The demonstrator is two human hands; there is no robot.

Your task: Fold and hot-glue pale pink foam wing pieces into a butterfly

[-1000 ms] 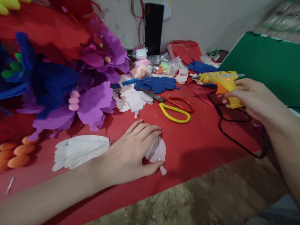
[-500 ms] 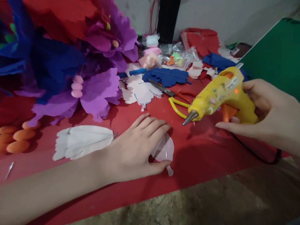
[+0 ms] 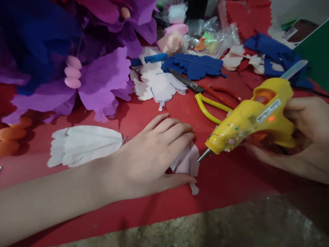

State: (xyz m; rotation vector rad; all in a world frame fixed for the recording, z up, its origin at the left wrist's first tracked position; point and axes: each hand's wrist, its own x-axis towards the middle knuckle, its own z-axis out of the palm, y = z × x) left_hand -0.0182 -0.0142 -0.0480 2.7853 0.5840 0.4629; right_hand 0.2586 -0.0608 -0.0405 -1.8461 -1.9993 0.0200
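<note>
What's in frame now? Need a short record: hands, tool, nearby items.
left hand: lying over a pale pink petal, pinning it down
right hand: gripping a yellow glue gun
indicator: orange light lit
nozzle: at the petal's right edge; contact unclear
scissors: beyond the left hand, partly hidden by the glue gun
left forearm side: white petals with wire at one end
far left: purple flower, pink beads
surface: red table top
</note>
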